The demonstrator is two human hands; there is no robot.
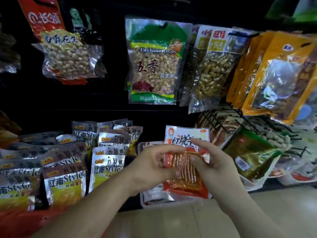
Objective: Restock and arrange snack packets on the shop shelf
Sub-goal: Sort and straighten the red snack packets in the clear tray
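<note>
1. Grip. Your left hand (154,162) and right hand (212,164) both hold one red-and-white snack packet (186,170). The left hand's fingers are curled onto the packet's left edge, with the thumb pressed against its lower front. The right hand pinches the right side: the thumb lies across the clear window and the index finger reaches up over the printed panel. Both hands are closed on the packet.

2. Position of the packet. It stands roughly upright between your hands, in front of the lower shelf (130,127). The white top panel with red characters is uppermost. Orange-brown strips show through the window.

3. Directly below. A second packet of similar print (154,191) lies flat at the shelf's front edge, partly hidden by your left hand and the held packet. You cannot tell whether the two touch.

4. To the left. "Style" packets (65,182) in silver, brown and yellow stand in crowded rows on the same shelf.

5. Above. A green "Jinchuan Foods" peanut packet (152,62) hangs centrally. A red-topped peanut packet (68,55) hangs to its left and a clear packet of yellow twisted snacks (212,69) to its right.

6. To the right. Orange packets (274,74) hang over a black wire rack (240,117). A green-and-gold packet (250,152) leans below it.

7. Foreground. A pale floor (197,220) shows under your forearms.
</note>
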